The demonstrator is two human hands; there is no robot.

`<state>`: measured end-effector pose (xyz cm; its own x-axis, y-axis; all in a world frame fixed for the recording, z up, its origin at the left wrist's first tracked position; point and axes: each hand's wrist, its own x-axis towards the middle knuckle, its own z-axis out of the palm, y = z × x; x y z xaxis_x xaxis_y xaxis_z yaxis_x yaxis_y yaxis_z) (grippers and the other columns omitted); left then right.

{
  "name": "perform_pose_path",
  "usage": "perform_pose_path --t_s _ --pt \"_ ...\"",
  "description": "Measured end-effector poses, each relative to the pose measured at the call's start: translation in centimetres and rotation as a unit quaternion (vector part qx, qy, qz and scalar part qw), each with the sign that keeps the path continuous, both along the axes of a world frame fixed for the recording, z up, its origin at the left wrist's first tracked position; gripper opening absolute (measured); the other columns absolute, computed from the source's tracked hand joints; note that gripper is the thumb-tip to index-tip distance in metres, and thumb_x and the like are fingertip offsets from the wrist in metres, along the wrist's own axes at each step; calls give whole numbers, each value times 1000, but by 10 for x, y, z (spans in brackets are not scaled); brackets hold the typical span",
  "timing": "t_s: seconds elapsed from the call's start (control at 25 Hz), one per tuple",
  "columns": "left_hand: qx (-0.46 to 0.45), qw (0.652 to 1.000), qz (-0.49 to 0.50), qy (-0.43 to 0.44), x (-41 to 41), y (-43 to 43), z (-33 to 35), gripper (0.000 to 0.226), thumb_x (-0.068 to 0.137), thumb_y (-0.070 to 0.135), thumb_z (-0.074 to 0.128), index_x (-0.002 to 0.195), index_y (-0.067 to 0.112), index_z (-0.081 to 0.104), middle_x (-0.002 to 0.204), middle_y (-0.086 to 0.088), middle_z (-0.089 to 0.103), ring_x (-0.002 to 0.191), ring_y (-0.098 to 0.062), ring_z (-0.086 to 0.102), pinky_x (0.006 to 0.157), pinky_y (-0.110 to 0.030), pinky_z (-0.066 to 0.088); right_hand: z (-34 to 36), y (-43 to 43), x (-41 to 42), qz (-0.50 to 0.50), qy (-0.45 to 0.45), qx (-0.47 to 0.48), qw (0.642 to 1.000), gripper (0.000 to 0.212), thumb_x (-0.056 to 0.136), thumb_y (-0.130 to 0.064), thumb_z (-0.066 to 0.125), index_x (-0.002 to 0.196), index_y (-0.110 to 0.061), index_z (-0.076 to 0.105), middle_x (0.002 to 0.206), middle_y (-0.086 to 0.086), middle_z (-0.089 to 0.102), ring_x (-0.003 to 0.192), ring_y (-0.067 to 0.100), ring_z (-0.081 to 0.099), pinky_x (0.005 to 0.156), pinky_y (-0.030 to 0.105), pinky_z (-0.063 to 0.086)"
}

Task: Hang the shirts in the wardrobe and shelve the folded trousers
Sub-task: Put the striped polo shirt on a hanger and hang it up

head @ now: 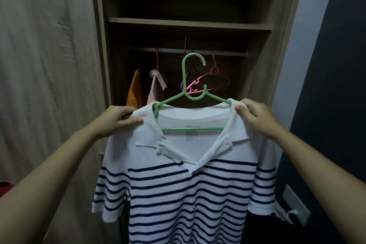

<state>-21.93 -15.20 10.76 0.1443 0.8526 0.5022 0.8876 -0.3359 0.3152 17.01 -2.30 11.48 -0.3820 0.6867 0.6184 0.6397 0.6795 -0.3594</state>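
Note:
A white polo shirt with navy stripes [184, 190] hangs on a green plastic hanger [193, 77] held up in front of the open wardrobe. My left hand [118, 119] pinches the shirt's left shoulder at the collar. My right hand [255, 119] pinches its right shoulder. The hanger's hook points up, just below and in front of the wardrobe rail [194, 52]. No folded trousers are in view.
On the rail hang an orange garment [134, 89], a pink garment [155, 87] and empty pink hangers [210, 81]. A wooden shelf [188, 23] spans the wardrobe above the rail. The wardrobe door [45, 65] stands at the left, a dark wall [332, 85] at the right.

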Motion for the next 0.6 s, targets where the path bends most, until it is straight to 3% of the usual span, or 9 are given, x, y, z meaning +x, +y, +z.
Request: perform_pose_path --t_s 0.12,0.2,0.28,0.44,0.52,0.6 --pt "-71 995 -43 -59 4 -10 25 48 72 71 52 98 34 67 92 10 69 85 0 63 72 -21 47 0 1 -2 6 22 17 1000 38 80 -69 28 74 -40 51 65 -10 56 65 11 54 64 37 40" --pt "-142 983 -74 -94 15 -19 46 42 77 57 63 109 31 67 106 11 70 97 -6 66 81 -30 54 5 0 -9 14 18 19 1000 47 81 -68 27 80 -30 53 69 -7 60 70 16 58 66 40 43" --pt "-208 972 -79 -70 30 -28 58 33 80 43 71 105 23 70 101 0 73 93 -18 69 83 -40 57 9 1 -17 28 9 20 999 54 80 -68 27 82 -22 55 70 -5 60 70 16 57 66 39 43" --pt "-220 967 -84 -93 60 -49 46 17 85 26 67 99 18 69 95 -4 72 86 -19 68 77 -34 55 6 9 -31 67 4 -13 998 70 77 -77 28 81 -13 57 72 8 59 68 16 54 65 39 42" --pt "-199 974 -28 -108 67 -50 36 16 86 28 66 96 17 67 91 -7 70 84 -23 66 72 -31 51 3 15 -41 19 -64 -1 998 65 80 -70 27 93 -16 60 88 4 65 88 21 61 79 40 43" --pt "-188 978 54 -78 75 -44 30 17 87 31 64 93 15 66 88 -6 66 79 -20 62 66 -26 46 0 20 -55 -28 -133 -5 991 58 87 -60 37 125 -19 51 128 3 57 120 24 51 101 42 36"
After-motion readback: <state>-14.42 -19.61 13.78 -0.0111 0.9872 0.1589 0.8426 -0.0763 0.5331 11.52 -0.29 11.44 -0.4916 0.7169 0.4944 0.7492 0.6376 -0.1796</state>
